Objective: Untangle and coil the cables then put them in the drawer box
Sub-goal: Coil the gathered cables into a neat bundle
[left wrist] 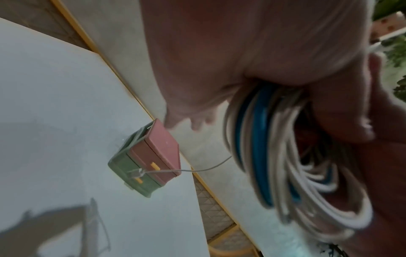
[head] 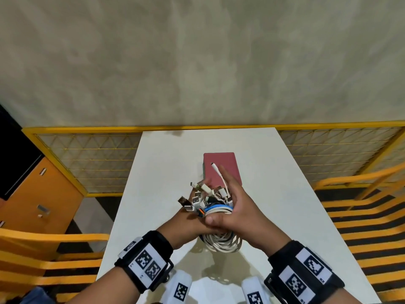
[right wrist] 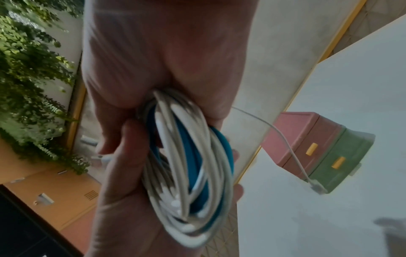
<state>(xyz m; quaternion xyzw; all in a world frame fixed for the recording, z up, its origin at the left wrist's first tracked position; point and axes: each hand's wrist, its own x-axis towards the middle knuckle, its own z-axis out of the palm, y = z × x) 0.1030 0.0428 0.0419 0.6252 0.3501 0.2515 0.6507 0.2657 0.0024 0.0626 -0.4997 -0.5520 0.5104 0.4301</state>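
**Both hands on the cable coil, drawers not yet open**

Left hand grips the bundle of white and blue cables from below, fingers curled through the loops. Right hand closes over the top of the same bundle, index finger extended forward. USB plugs bristle loose just beyond the left knuckles; one thin white lead strays out from the coil towards the drawer box.

The pink-and-green drawer box stands on the white table just ahead of the hands, both yellow-handled drawers apparently closed.

Judgement: coiling looks nearly complete. Recommended: tuck the stray lead and plugs into the loops first, keep one hand clamped so the coil cannot spring, free the other to pull a drawer.
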